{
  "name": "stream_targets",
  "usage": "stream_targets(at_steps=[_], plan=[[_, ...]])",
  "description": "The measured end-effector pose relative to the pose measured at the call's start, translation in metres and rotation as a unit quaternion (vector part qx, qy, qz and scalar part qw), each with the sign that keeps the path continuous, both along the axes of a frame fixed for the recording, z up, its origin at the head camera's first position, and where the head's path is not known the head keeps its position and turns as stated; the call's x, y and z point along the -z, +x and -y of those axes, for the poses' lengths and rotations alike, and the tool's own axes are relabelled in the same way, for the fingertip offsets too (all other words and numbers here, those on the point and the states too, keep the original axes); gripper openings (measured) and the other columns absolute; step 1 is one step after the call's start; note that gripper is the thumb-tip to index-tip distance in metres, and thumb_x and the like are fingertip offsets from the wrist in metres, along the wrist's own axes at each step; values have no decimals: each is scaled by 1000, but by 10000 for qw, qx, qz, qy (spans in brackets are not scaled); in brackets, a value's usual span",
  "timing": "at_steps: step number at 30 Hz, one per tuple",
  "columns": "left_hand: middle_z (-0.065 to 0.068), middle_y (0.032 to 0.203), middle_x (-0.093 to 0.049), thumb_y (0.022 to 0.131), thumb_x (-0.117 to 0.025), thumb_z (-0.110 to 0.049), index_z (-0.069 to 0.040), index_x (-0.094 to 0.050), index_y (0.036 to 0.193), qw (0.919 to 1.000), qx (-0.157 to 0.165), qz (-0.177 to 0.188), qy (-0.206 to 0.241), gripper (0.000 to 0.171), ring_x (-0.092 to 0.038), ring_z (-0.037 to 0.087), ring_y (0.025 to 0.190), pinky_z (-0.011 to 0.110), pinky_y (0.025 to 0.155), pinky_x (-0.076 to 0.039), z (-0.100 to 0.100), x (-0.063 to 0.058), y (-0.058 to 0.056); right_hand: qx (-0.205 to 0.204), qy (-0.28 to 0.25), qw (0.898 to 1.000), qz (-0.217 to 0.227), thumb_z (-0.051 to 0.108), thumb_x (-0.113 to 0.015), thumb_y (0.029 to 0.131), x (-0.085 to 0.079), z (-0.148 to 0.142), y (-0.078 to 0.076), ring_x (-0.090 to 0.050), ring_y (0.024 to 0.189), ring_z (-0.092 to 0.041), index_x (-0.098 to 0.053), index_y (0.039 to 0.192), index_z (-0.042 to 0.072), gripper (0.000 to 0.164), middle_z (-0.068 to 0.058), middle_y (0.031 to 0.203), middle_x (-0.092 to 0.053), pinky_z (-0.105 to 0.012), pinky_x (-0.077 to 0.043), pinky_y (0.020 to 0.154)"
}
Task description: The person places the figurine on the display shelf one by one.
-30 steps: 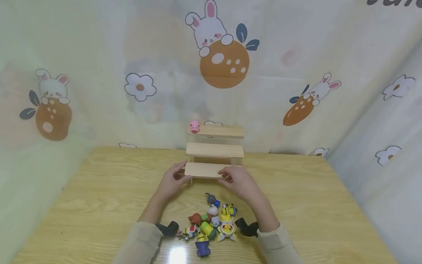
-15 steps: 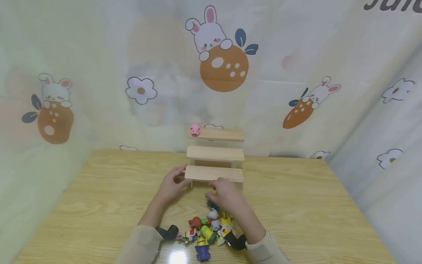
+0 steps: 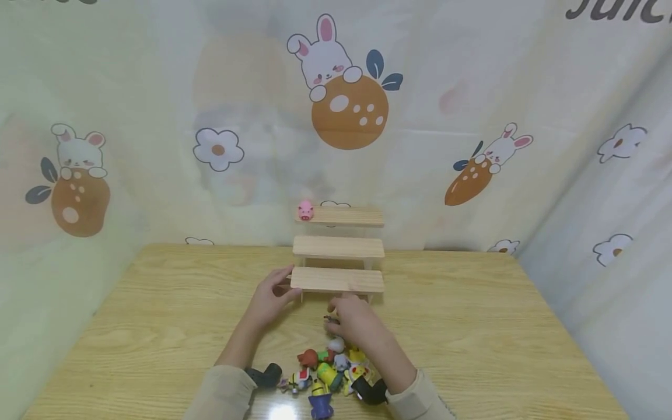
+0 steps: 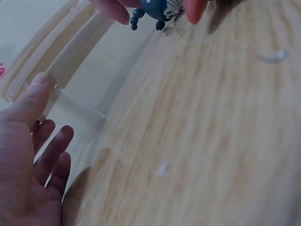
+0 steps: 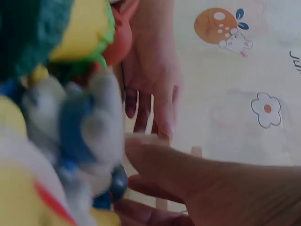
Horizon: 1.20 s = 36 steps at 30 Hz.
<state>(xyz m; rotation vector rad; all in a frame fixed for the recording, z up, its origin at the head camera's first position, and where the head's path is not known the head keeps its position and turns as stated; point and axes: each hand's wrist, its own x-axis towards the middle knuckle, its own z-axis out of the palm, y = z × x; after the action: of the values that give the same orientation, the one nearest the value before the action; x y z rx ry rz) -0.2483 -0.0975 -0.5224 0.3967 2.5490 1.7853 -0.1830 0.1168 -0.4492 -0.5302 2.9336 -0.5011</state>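
Observation:
A wooden stepped display shelf [image 3: 336, 280] with clear supports stands at the back of the table. My left hand [image 3: 269, 300] grips the left end of its lowest board, the thumb [image 4: 40, 80] on the front edge and the lower fingers loosely bent. In front of the shelf, my right hand [image 3: 358, 322] is low over a small dark blue toy figure [image 4: 157, 8] with a beaded tail. Its fingers and thumb stand on either side of that figure, with a small gap in the left wrist view. The right hand hides most of the figure in the head view.
A pink pig toy [image 3: 306, 211] sits on the top board's left end. Several small toy figures [image 3: 328, 376] lie piled between the forearms. Black straps [image 3: 265, 376] jut from both wrists. A patterned cloth [image 3: 252, 204] hangs behind the table [image 3: 472, 332].
My right hand has left the lowest board's right end and come down towards me to the dark blue figure. My left hand keeps its hold on the shelf. The head view has shifted slightly.

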Motion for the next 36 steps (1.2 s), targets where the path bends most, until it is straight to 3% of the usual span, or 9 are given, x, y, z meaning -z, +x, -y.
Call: stream_targets(at_steps=[6, 15, 20, 28, 36], plan=[[2, 131, -55, 84, -72, -34, -14, -44, 142, 9999, -75, -74, -93, 68, -63, 19, 101, 38, 93, -48, -3, -1, 2, -60, 283, 9995, -96, 28, -75, 81, 3, 0, 4, -61, 91, -22, -69, 105, 11, 30, -6, 100, -65, -36, -52, 76], [1, 131, -56, 83, -72, -36, -13, -46, 141, 9995, -132, -188, -201, 67, -60, 19, 104, 40, 95, -46, -2, -4, 3, -232, 524, 9982, -192, 21, -76, 81, 2, 5, 6, -63, 87, -19, -70, 105, 10, 27, -5, 99, -67, -31, -52, 71], [1, 129, -56, 84, -72, -33, -13, -47, 141, 9997, -110, -167, -138, 65, -61, 19, 102, 38, 92, -48, -3, -4, 2, -433, 802, 9957, -171, 12, -69, 80, 1, 7, 7, -60, 83, -15, -69, 112, 16, 33, -3, 103, -68, -26, -47, 62], [2, 130, -55, 85, -71, -31, -13, -46, 141, 9998, -40, -182, -65, 64, -63, 20, 102, 37, 92, -49, -3, -2, 1, -643, 802, 9940, -364, 0, -59, 73, 4, 8, 10, -54, 72, -10, -73, 105, 22, 42, 3, 90, -66, -22, -38, 52], [4, 130, -55, 85, -72, -28, -13, -46, 141, 9998, -60, -173, 8, 64, -64, 22, 102, 37, 92, -50, -2, -2, 2, -772, 531, 9955, -140, 12, -65, 80, 5, 4, 5, -48, 68, -7, -75, 89, 19, 15, 5, 85, -62, -22, -40, 55]])
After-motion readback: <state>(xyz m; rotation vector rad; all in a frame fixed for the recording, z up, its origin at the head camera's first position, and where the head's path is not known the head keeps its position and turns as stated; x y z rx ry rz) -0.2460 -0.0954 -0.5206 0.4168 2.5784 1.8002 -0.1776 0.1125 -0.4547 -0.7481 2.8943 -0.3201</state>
